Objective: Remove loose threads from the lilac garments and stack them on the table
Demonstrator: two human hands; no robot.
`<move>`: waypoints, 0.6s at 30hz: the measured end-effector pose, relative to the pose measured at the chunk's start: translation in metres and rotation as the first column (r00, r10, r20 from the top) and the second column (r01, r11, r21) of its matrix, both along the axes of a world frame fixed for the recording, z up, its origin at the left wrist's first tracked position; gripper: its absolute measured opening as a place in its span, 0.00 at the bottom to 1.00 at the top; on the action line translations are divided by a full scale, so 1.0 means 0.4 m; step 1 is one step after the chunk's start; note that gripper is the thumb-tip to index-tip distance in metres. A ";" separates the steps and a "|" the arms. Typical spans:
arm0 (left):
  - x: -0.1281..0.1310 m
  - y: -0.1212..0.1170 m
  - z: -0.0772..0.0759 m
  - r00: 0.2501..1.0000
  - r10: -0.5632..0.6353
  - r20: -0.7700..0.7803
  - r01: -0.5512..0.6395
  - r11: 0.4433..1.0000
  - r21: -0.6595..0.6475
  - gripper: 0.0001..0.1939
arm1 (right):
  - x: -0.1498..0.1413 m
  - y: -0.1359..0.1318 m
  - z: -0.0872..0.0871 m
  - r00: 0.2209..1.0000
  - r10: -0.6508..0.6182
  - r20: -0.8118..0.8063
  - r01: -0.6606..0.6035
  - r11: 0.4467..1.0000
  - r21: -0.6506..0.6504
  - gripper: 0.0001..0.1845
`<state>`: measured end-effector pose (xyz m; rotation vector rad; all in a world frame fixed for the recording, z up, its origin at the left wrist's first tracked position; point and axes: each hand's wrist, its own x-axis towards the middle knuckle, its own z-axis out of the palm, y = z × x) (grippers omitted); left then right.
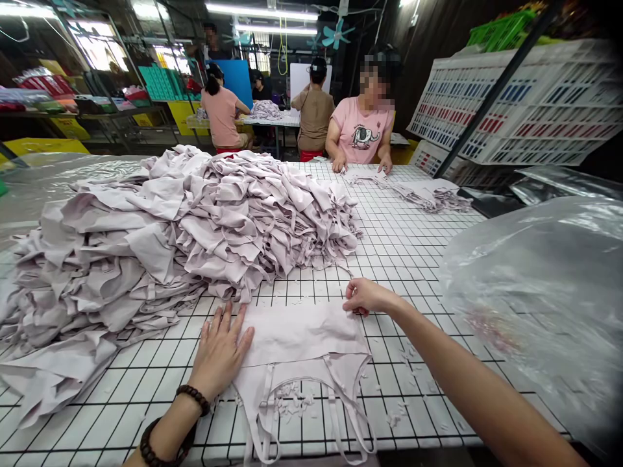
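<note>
A pale lilac strapped top (302, 334) lies spread on the grid-patterned table, its shoulder straps toward me. My left hand (221, 353) rests flat with fingers spread at the garment's left edge, a beaded bracelet on the wrist. At its upper right corner, my right hand (365, 296) has thumb and fingers pinched together; the cloth edge is at the fingertips. Small pale scraps (292, 401) show through the neck opening. Just beyond the left hand rises a large heap of similar lilac garments (233, 214).
Clear plastic sheeting (540, 298) bulges on the right. Across the grid table (409, 253), a co-worker in a pink shirt (363, 130) handles garments near a small lilac pile (433, 194). White crates (516, 104) stand at the back right. Other people sit farther back.
</note>
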<state>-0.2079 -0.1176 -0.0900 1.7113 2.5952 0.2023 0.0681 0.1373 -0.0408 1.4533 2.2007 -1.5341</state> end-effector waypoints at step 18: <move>0.200 0.152 0.031 0.915 -0.395 0.082 0.395 0.918 0.017 0.36 | 0.038 -0.232 -0.069 0.937 -0.250 0.244 -0.023 0.653 0.757 0.11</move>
